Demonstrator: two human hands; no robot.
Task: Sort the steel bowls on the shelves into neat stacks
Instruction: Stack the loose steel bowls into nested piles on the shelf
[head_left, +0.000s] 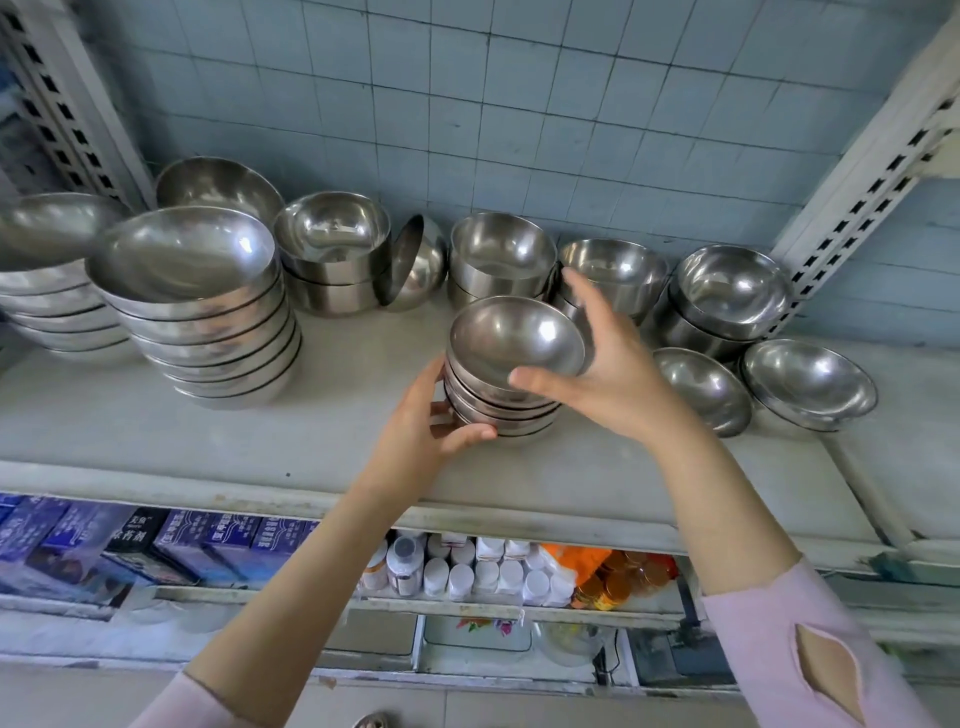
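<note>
A short stack of small steel bowls (506, 400) stands mid-shelf on the white shelf (208, 441). My left hand (426, 421) grips the stack's lower left side, thumb along its base. My right hand (608, 374) holds the top bowl (517, 338) by its rim, thumb on the near edge and fingers behind the far edge. Two single shallow bowls (698, 387) (810, 382) lie to the right.
A tall stack of wide bowls (202, 312) and another stack (52, 275) stand at the left. Deep bowl stacks (332, 249) (501, 254) (727, 296) line the tiled wall, one bowl (415, 265) on its side. Perforated uprights (872, 176) flank the shelf. Boxes and bottles fill the lower shelf.
</note>
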